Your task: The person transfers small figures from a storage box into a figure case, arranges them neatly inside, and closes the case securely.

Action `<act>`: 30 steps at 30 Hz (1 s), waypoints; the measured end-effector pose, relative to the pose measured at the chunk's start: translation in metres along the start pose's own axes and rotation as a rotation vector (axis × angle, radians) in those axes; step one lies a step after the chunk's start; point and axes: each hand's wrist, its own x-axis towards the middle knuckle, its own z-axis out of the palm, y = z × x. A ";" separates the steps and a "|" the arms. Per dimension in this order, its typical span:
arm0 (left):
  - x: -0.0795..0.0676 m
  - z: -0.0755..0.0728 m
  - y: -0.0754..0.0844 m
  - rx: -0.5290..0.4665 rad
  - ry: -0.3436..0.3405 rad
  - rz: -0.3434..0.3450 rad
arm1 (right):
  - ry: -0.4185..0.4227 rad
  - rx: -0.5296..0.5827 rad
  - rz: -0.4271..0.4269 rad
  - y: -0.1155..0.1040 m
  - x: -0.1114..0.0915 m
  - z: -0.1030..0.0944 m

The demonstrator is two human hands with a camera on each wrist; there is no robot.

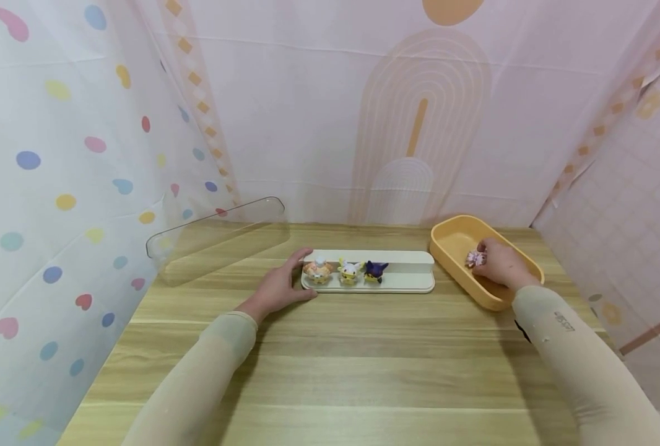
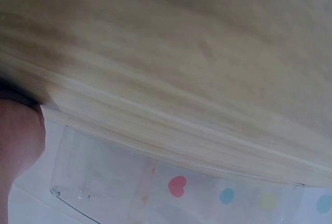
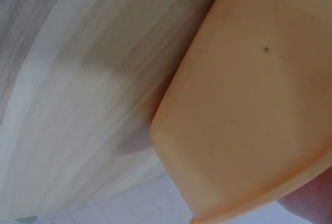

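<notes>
My left hand (image 1: 278, 287) holds the left end of a white stepped display base (image 1: 405, 282), its fingers at the back corner and the thumb at the front. Along the base stand three small figurines: an orange one with a white top (image 1: 318, 271), a white-and-yellow one (image 1: 349, 272) and a dark purple one with pointed ears (image 1: 374, 271). Over at the right, my right hand (image 1: 503, 263) reaches into an orange plastic bin (image 1: 451, 272) and pinches a pink-and-white figurine (image 1: 475, 258). In the right wrist view, the bin's outer wall (image 3: 249, 99) hides most of that hand.
A clear plastic cover (image 1: 224, 241) with a dark rim stands tilted at the back left of the wooden table (image 1: 330, 371). Printed curtains (image 1: 308, 124) hang behind the table and along both sides. The orange bin sits near the back right, close to the curtain.
</notes>
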 end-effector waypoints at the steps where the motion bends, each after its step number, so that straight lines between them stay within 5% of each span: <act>1: 0.000 0.000 0.000 -0.003 0.000 0.000 | 0.011 0.007 -0.013 0.001 0.000 0.001; 13: 0.000 0.000 0.000 -0.007 0.005 0.011 | 0.138 -0.013 -0.190 0.001 0.002 -0.003; 30: -0.004 -0.002 0.004 -0.006 0.001 -0.004 | 0.130 -0.116 -0.077 -0.007 0.010 0.006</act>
